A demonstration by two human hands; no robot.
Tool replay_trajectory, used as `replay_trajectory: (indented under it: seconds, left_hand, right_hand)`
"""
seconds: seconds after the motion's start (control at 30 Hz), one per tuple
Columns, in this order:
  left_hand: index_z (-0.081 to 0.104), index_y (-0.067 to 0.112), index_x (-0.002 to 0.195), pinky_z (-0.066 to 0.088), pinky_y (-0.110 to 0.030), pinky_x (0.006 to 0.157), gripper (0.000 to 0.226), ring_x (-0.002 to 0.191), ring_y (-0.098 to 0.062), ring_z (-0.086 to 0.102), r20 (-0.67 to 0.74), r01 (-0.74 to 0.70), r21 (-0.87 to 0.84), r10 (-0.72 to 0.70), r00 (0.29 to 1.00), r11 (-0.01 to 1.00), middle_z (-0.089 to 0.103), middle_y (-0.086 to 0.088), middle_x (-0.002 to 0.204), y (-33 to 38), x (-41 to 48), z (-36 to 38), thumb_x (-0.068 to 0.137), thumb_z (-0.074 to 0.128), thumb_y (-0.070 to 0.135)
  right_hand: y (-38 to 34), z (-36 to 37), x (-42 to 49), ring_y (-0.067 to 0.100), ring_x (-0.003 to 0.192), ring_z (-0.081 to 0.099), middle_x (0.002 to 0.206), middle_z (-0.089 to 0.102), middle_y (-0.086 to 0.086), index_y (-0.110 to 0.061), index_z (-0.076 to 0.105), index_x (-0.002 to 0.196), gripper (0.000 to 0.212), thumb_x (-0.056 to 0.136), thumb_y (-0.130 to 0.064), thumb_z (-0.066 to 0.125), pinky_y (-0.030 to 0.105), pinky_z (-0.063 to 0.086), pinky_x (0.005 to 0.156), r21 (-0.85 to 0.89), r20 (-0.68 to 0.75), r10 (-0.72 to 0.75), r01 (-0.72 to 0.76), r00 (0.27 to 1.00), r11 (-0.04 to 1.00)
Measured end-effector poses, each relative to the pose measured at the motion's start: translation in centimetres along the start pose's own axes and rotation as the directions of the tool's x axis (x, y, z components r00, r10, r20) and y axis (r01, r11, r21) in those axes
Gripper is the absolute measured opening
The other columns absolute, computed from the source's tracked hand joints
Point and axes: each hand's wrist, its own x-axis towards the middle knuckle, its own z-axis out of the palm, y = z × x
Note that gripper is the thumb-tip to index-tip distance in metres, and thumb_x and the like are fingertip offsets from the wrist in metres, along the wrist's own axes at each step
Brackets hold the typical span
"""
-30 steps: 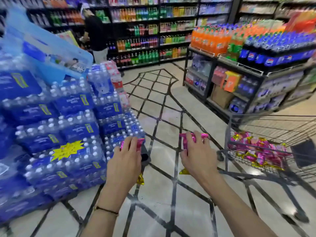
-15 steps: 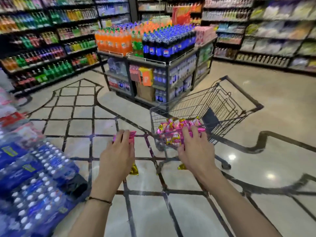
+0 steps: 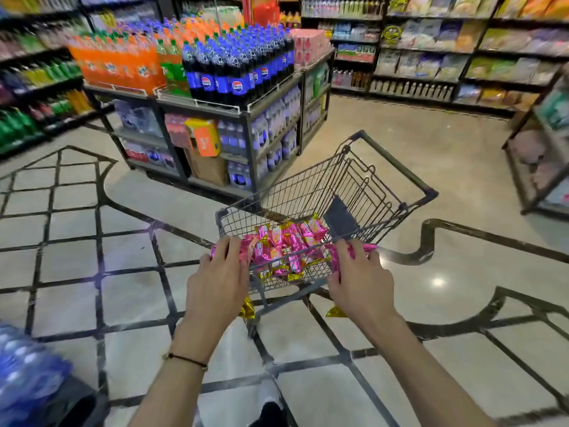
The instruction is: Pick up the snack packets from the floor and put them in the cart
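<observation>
A wire shopping cart (image 3: 397, 180) stands on the floor straight ahead, its basket holding several pink and gold snack packets (image 3: 286, 241). My left hand (image 3: 220, 278) grips pink snack packets (image 3: 245, 253) at the cart's near left corner, with a gold packet end hanging below the palm. My right hand (image 3: 360, 278) grips more pink snack packets (image 3: 365, 248) at the cart's near right edge, a gold end showing under it too. Both hands are just at the basket's near rim.
A display rack (image 3: 246, 118) of orange, green and blue soda bottles stands behind the cart. Shelves (image 3: 431, 57) line the back wall and a rack (image 3: 542, 155) stands at the right. Packs of water bottles (image 3: 27, 374) lie at the lower left. My shoe (image 3: 271, 411) shows below.
The view has swung right from the water packs to the cart. Both hands, still holding packets, have come forward from open floor to the cart's near rim.
</observation>
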Motion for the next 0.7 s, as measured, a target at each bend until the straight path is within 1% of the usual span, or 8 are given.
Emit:
replay_trajectory:
  seconds: [0.07, 0.23, 0.33, 0.43, 0.5, 0.6, 0.63, 0.7]
  left_hand:
    - [0.045, 0.018, 0.136, 0.048, -0.035, 0.054, 0.036, 0.095, -0.031, 0.063, 0.004, -0.008, -0.028, 0.008, 1.000, 1.000, 0.049, -0.002, 0.139, -0.5, 3.5, 1.5, 0.105, 0.041, 0.036]
    - [0.042, 0.020, 0.138, 0.056, -0.035, 0.062, 0.037, 0.101, -0.029, 0.061, 0.041, -0.029, -0.081, 0.033, 0.999, 0.996, 0.048, 0.000, 0.139, -2.8, 12.2, 3.6, 0.104, 0.043, 0.035]
    - [0.042, 0.020, 0.137, 0.055, -0.035, 0.059, 0.037, 0.098, -0.028, 0.061, 0.045, -0.038, -0.073, 0.042, 0.998, 0.997, 0.047, 0.001, 0.138, -3.7, 17.6, 4.9, 0.104, 0.042, 0.036]
    - [0.043, 0.018, 0.137, 0.054, -0.038, 0.057, 0.038, 0.096, -0.029, 0.062, 0.081, -0.026, -0.095, 0.034, 0.996, 0.995, 0.048, -0.001, 0.137, -3.7, 21.5, 6.7, 0.103, 0.044, 0.035]
    - [0.043, 0.018, 0.138, 0.056, -0.039, 0.059, 0.039, 0.100, -0.029, 0.062, 0.118, -0.037, -0.093, 0.048, 0.992, 0.995, 0.049, -0.001, 0.136, -3.6, 23.8, 8.5, 0.102, 0.044, 0.034]
    - [0.042, 0.018, 0.141, 0.057, -0.041, 0.060, 0.043, 0.104, -0.031, 0.062, 0.172, -0.023, -0.094, 0.039, 0.984, 0.995, 0.047, -0.002, 0.139, -3.4, 27.2, 11.8, 0.103, 0.043, 0.036]
    - [0.041, 0.019, 0.141, 0.058, -0.042, 0.061, 0.042, 0.104, -0.031, 0.062, 0.194, -0.010, -0.109, 0.031, 0.980, 0.994, 0.046, -0.002, 0.140, -3.2, 28.2, 13.0, 0.103, 0.043, 0.036]
    - [0.042, 0.020, 0.139, 0.058, -0.042, 0.061, 0.040, 0.102, -0.029, 0.063, 0.222, 0.033, -0.141, -0.001, 0.975, 0.989, 0.047, 0.000, 0.137, -2.4, 30.3, 15.1, 0.103, 0.042, 0.037]
  right_hand:
    - [-0.7, 1.0, 3.2, 0.035, 0.119, 0.055, 0.138, 0.052, 0.008, -0.020, 0.044, 0.138, 0.053, 0.089, -0.032, 0.059, 0.041, 0.057, 0.071, -0.024, 0.027, 0.012, -0.011, 1.000, 1.000]
    - [-3.1, 1.7, 11.8, 0.038, 0.123, 0.053, 0.140, 0.052, 0.010, -0.017, 0.045, 0.139, 0.055, 0.088, -0.033, 0.060, 0.043, 0.057, 0.074, -0.031, 0.055, 0.033, -0.031, 0.998, 0.999]
    - [-3.9, 2.1, 16.3, 0.040, 0.120, 0.055, 0.139, 0.053, 0.011, -0.016, 0.048, 0.138, 0.058, 0.086, -0.035, 0.063, 0.042, 0.057, 0.073, -0.046, 0.078, 0.057, -0.053, 0.995, 0.997]
    - [-3.6, 3.3, 20.1, 0.041, 0.120, 0.056, 0.141, 0.053, 0.013, -0.017, 0.048, 0.139, 0.059, 0.085, -0.037, 0.065, 0.045, 0.058, 0.075, -0.038, 0.123, 0.069, -0.065, 0.990, 0.997]
    - [-3.2, 4.3, 22.8, 0.042, 0.120, 0.056, 0.141, 0.054, 0.013, -0.017, 0.049, 0.138, 0.059, 0.085, -0.035, 0.065, 0.046, 0.058, 0.076, -0.029, 0.144, 0.060, -0.056, 0.988, 0.998]
    - [-2.5, 6.5, 27.2, 0.043, 0.115, 0.059, 0.135, 0.058, 0.014, -0.015, 0.052, 0.136, 0.057, 0.083, -0.032, 0.066, 0.045, 0.059, 0.070, -0.042, 0.203, 0.050, -0.042, 0.978, 0.998]
    - [-2.3, 7.3, 28.8, 0.043, 0.115, 0.059, 0.136, 0.058, 0.014, -0.015, 0.052, 0.137, 0.058, 0.083, -0.033, 0.066, 0.045, 0.059, 0.069, -0.040, 0.222, 0.037, -0.029, 0.974, 0.999]
    - [-1.5, 8.9, 32.1, 0.041, 0.124, 0.054, 0.145, 0.050, 0.013, -0.017, 0.045, 0.144, 0.061, 0.088, -0.036, 0.061, 0.046, 0.059, 0.076, -0.048, 0.263, 0.015, -0.003, 0.965, 0.999]
